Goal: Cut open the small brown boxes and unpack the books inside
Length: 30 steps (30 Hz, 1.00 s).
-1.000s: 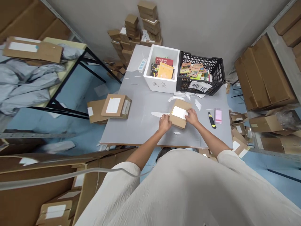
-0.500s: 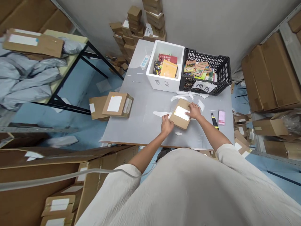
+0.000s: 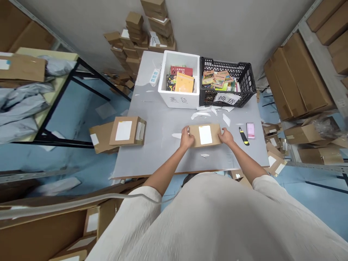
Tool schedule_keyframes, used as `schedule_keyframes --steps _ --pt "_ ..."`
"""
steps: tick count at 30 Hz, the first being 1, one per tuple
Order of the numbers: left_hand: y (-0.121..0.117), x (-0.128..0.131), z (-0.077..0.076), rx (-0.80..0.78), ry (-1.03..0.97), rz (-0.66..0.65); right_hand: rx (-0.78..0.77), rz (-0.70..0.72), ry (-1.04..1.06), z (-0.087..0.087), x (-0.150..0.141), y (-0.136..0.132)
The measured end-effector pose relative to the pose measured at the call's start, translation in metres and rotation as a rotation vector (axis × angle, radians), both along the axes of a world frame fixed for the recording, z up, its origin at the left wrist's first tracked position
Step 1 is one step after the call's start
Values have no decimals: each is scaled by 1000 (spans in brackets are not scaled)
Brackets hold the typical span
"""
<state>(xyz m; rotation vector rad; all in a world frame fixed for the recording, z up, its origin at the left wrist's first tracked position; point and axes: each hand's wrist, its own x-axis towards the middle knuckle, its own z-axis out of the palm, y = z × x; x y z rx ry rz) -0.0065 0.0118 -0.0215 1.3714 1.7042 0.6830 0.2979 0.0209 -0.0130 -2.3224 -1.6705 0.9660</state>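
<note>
A brown cardboard box (image 3: 195, 135) with a white label on its top face lies crosswise near the front of the grey table (image 3: 152, 152). My left hand (image 3: 186, 138) grips its left end, fingers over the far corner. At the opposite end, my right hand (image 3: 226, 137) holds the right edge with bent fingers. A yellow-and-black utility knife (image 3: 244, 136) lies to the right of my right hand, beside a pink-screened phone (image 3: 250, 131). Scraps of white paper (image 3: 200, 114) are scattered behind the box, and a small scrap (image 3: 204, 155) lies in front of it.
A white foam bin (image 3: 179, 99) and a black plastic crate (image 3: 246, 87), both holding books, stand at the table's back. Another labelled box (image 3: 127, 131) sits at the left edge, near a power strip (image 3: 154, 77) farther back. Shelves with cartons (image 3: 301, 79) line the right.
The box has turned from a slant to lie crosswise between my hands. My left hand has shifted to its left end, my right hand to its right end. The camera view has swung slightly.
</note>
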Motion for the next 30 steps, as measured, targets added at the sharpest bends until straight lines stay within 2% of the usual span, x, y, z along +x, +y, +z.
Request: schedule_keyframes --steps 3,8,12,18,21,23,30 --pt "9 -3 0 -82 -76 33 -11 -71 73 4 2 0" --pt "16 3 6 -188 -96 47 46 -227 382 10 -5 7" --pt "19 6 12 -199 -108 79 63 -304 491 15 -11 5" --pt "28 4 23 -69 -201 162 237 -337 483 29 -9 6" --pt "30 2 26 -40 -165 192 294 -339 434 32 -9 5" --pt "28 1 24 -74 -119 189 276 -349 381 29 -8 2" --pt "16 -3 7 -174 69 108 72 -334 202 9 2 -11"
